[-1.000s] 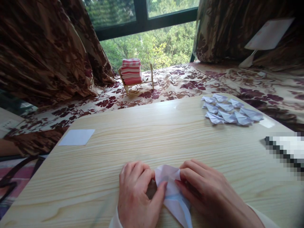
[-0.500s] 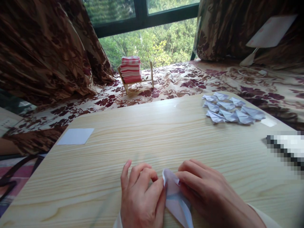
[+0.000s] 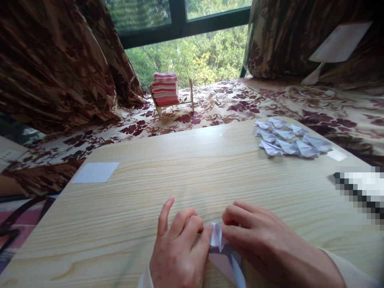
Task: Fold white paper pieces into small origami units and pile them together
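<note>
A partly folded sheet of white paper (image 3: 223, 260) lies on the wooden table near its front edge, between my two hands. My left hand (image 3: 183, 248) pinches the upper left side of the paper with thumb and forefinger, its little finger sticking out. From the other side, my right hand (image 3: 255, 236) grips the upper right edge with bent fingers. The top of the paper curls up between the fingertips, and its lower end runs out of view at the bottom. My right fingers and palm hide part of its right side.
Several folded white paper pieces (image 3: 289, 138) are grouped at the table's far right. A flat white sheet (image 3: 96, 172) lies at the left edge of the table (image 3: 168, 164). At right is a pixelated object (image 3: 363, 190). Beyond stand a small rack with pink cloths (image 3: 165, 89) and a lamp (image 3: 340, 42).
The top of the paper has been drawn down and narrowed, now curling between my fingertips. My hands have come slightly closer together around it.
</note>
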`<state>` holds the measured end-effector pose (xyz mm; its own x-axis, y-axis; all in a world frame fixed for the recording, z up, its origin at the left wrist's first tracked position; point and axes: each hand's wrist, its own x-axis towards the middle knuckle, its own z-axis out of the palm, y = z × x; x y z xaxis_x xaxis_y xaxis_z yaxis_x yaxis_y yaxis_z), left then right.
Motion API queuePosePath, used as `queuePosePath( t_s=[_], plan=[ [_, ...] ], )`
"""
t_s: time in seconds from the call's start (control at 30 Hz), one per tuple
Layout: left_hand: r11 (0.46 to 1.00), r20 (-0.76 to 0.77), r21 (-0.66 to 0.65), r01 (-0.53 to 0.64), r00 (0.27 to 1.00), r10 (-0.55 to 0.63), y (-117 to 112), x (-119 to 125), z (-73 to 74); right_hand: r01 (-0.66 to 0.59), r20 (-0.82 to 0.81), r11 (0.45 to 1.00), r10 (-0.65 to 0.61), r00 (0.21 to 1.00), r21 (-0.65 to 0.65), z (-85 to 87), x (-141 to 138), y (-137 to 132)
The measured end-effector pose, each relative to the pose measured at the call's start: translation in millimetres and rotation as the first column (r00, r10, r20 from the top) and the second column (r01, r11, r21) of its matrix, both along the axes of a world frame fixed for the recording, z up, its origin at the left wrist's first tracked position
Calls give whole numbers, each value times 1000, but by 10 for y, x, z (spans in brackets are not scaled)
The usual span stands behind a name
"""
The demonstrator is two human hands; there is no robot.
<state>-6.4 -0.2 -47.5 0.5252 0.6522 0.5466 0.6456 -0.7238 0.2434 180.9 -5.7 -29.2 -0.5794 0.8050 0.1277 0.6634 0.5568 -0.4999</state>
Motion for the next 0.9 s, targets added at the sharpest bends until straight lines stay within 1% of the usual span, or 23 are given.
queuePosePath(
  t_s=[0.13,0.27,0.4,0.5,0.6,0.73,0.83,0.9],
  plan=[
    [1000,-10,6,29,1000,-29,3,-68,-40,26,-80,998,-30,996,-56,-39,7,13],
    [999,-12,8,47,999,-47,-11,-113,-53,16,-65,996,-22,998,-90,-53,16,9],
    [995,-60,-15,101,993,-102,-30,-118,-73,-20,-14,994,19,1000,-108,37,22,22],
    [995,-72,-34,93,993,-96,-32,-112,-83,-72,54,992,78,996,-106,111,52,52],
    [994,-86,-26,108,990,-110,-17,-107,-78,-158,133,986,163,978,-49,131,111,90],
    [993,-103,-16,115,988,-116,-3,-107,-78,-261,230,959,230,946,110,71,174,120],
    [995,-101,-1,98,990,-98,-28,-110,-116,-269,266,949,220,938,163,2,176,103],
    [996,-94,12,87,992,-85,-53,-111,-154,-248,261,957,204,944,152,-30,166,81]
  ],
)
